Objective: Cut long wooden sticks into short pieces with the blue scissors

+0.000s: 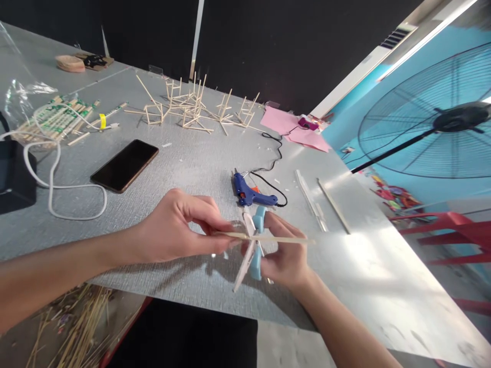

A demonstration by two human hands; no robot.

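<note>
Between the thumb and fingers of my left hand point(187, 225) is one end of a thin pale wooden stick point(284, 239), held level over the near side of the table. My right hand point(286, 250) grips the light-blue handles of a pair of scissors point(245, 268). Their blades are spread apart, and the stick crosses between them close to the pivot. The stick's other end reaches past my right fingers. Just beyond my hands lies a blue hot glue gun point(251, 191) with an orange trigger and a black cord.
Frames of joined sticks point(192, 110) stand at the back. A phone point(126, 164), a white cable point(53, 186) and packaged sticks point(57, 120) lie left. Clear glue sticks point(310, 199) and another stick point(333, 205) lie right, pink sheets point(284, 125) behind. A large fan point(456, 117) stands beyond the table.
</note>
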